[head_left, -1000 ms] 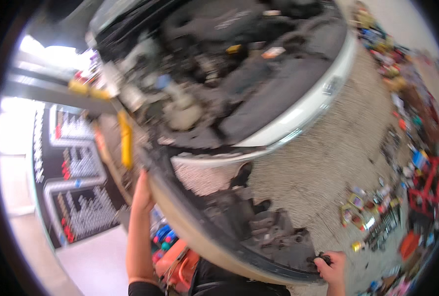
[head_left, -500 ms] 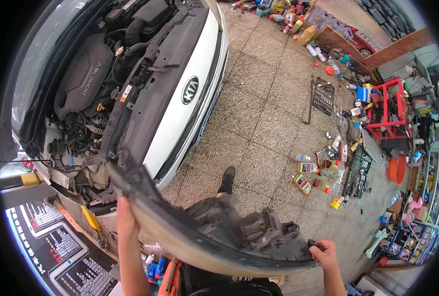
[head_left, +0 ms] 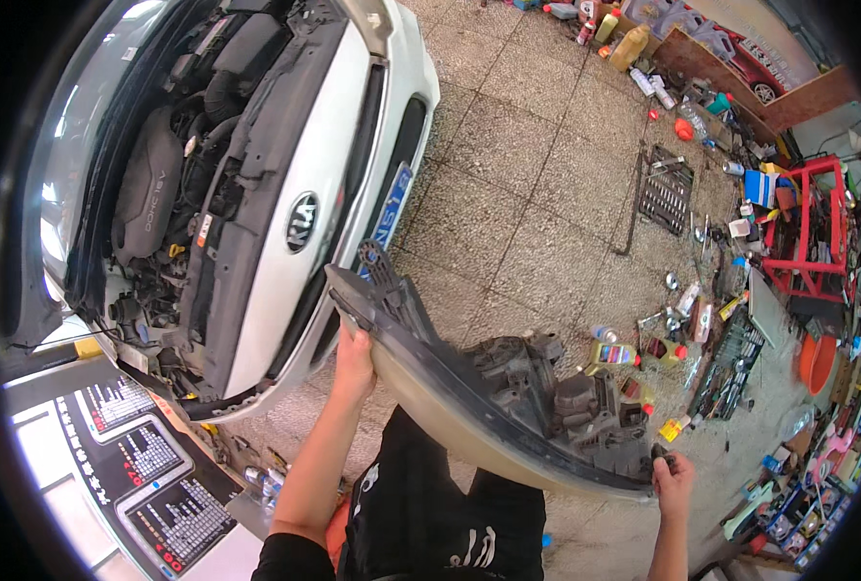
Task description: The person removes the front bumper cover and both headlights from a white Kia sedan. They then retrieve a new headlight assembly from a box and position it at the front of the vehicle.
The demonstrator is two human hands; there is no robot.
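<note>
In the lower middle, a car headlight (head_left: 483, 441) is held at both ends: the left hand (head_left: 355, 358) grips its upper-left edge, the right hand (head_left: 672, 476) pinches its lower-right tip. Upper left, the white car (head_left: 266, 310) bears a lettered oval badge (head_left: 302, 222) and a blue number plate (head_left: 392, 208), partly covered by the headlight. Lower left, a black board (head_left: 150, 450) carries white and red writing. Bottles (head_left: 614, 354) and an open toolbox (head_left: 725, 363) lie right.

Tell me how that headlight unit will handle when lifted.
The headlight unit seems stiff: no sag between left hand and right hand. Its protruding bracket may snap if knocked; the bulky housing probably makes it unevenly weighted.
</note>
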